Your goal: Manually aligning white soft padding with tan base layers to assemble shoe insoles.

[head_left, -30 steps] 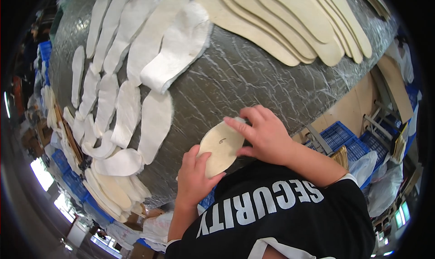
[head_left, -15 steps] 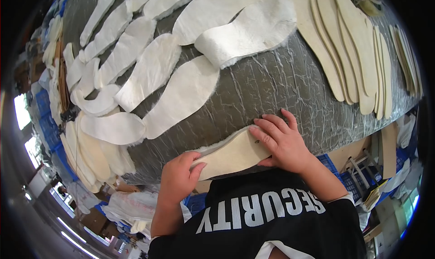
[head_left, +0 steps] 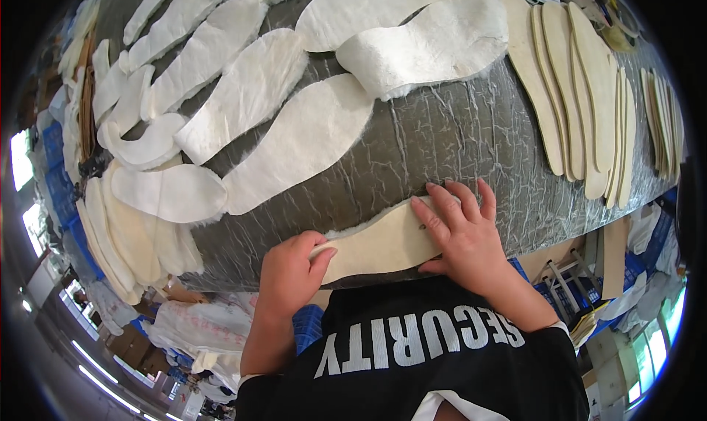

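Observation:
At the near edge of the table, a cream shoe insole (head_left: 379, 244) lies lengthwise with a strip of white fleece showing along its far edge. My left hand (head_left: 292, 272) pinches its left end between thumb and fingers. Across the right end rests my right hand (head_left: 465, 230), thumb at the near edge and fingers reaching over the far side, some of them raised. What my right palm covers is hidden. Just beyond lie white fleece insoles, the nearest a flat fleece insole (head_left: 302, 141) and a curled one (head_left: 427, 47).
Cream insoles (head_left: 557, 90) are fanned out at the right, with another stack (head_left: 660, 123) farther right. More pale insoles (head_left: 140, 233) are piled at the table's left edge. The dark, crinkled table cover (head_left: 431, 138) shows between them. Blue crates (head_left: 308, 329) stand below the edge.
The view has shifted slightly. The cream insole now lies more squarely over the fleece, with less fleece showing at its left end. Both hands keep their hold.

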Available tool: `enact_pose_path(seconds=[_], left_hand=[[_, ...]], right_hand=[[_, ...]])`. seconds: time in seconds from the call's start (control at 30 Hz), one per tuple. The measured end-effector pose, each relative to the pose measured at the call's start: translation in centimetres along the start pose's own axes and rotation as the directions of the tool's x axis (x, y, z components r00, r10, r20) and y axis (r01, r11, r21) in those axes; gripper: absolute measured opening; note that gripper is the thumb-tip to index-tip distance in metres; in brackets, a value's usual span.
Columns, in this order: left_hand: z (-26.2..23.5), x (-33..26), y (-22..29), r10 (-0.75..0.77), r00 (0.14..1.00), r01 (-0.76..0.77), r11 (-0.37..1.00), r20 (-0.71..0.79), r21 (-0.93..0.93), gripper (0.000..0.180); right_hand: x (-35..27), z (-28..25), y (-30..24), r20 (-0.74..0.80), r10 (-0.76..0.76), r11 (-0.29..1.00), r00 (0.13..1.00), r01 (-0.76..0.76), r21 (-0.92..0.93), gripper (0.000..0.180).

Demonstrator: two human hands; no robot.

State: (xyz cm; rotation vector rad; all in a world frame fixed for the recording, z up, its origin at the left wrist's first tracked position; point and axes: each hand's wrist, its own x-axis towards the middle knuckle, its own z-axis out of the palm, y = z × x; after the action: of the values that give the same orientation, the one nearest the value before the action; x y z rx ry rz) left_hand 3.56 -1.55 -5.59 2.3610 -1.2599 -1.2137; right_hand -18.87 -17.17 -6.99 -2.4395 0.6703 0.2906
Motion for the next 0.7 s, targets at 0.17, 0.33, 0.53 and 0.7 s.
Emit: enact_pose_path(seconds=[0.17,0.33,0.53,0.7], left_hand=[[0.4,0.1,0.1,0.015,1.000,-0.015,1.000,-0.009,0.020,0.018],[0.6,-1.1,-2.7,-0.178,0.983,0.137,0.860,-0.038,-0.491,0.024],[1.1,-2.4,-4.9,-0.180,0.983,0.098,0.650,-0.027,-0.753,0.019],[1.9,-2.0,-4.2,-0.203,0.974,0.059,0.648,-0.098,-0.759,0.016]], right_hand=[[1.8,0.6,-2.3,-0.011,-0.256,0.963,0.967,0.256,0.078,0.096],[2.2,2.9,-2.5,0.000,-0.318,0.947,0.948,0.318,0.037,0.087],[3.0,2.2,-3.7,0.006,-0.321,0.940,0.947,0.318,0.123,0.085],[5.3,3.9,-6.6,-0.120,-0.476,0.842,0.871,0.491,0.224,0.077]])
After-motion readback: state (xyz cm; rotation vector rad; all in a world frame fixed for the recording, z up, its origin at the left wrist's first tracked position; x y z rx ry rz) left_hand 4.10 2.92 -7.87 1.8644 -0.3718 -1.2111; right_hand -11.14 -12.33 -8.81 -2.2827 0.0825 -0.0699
